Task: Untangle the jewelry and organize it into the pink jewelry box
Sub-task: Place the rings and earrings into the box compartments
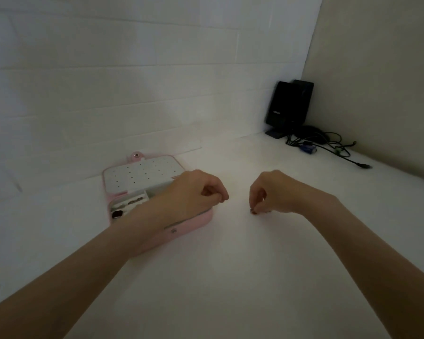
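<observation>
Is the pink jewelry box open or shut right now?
Open. The pink jewelry box has its lid raised, its white dotted panel facing up, and compartments holding small pieces are exposed beside the left hand.

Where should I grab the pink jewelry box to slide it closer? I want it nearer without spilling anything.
Grip the pink jewelry box by its low front wall near the snap, coming from the near side. It lies open and flat, its lid tilted up at the back, so lifting by the lid could tip the pieces in the tray.
</observation>
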